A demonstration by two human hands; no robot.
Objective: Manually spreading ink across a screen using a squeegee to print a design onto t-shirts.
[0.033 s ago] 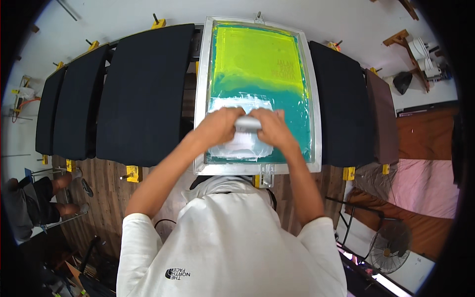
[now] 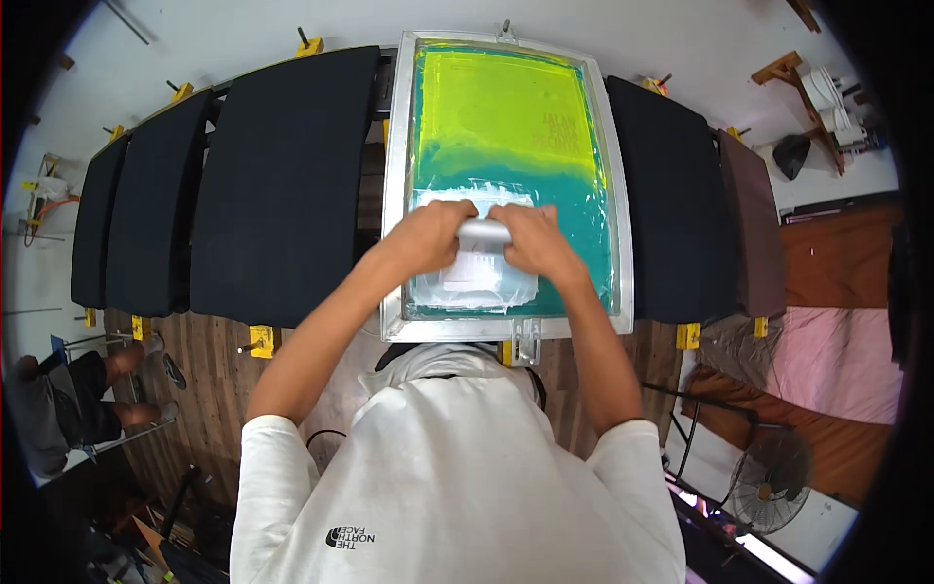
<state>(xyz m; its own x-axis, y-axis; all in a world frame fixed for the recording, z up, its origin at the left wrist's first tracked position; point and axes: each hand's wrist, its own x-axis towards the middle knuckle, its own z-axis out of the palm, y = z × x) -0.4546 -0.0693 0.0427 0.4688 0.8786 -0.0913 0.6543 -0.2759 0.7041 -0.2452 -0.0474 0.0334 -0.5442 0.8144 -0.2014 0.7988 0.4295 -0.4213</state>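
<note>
My left hand point(image 2: 428, 234) and my right hand point(image 2: 535, 243) are both closed on a silver squeegee point(image 2: 484, 231) held crosswise. It is over a patch of white ink point(image 2: 479, 290) on the lower left of a screen-printing screen. The screen's aluminium frame point(image 2: 394, 195) surrounds a teal mesh point(image 2: 582, 229) with a lime-yellow upper area point(image 2: 482, 97). A clamp point(image 2: 525, 343) sits on the frame's near edge. The squeegee's blade is mostly hidden by my hands and the handle.
Black-covered platens point(image 2: 282, 185) stand left of the screen, a black one point(image 2: 657, 204) and a brown one point(image 2: 747, 224) right. A seated person point(image 2: 73, 399) is at the lower left. A standing fan point(image 2: 764, 477) and draped cloths point(image 2: 837, 370) are at the right.
My hands and the squeegee have shifted slightly up the screen, away from my body. The rest looks almost the same.
</note>
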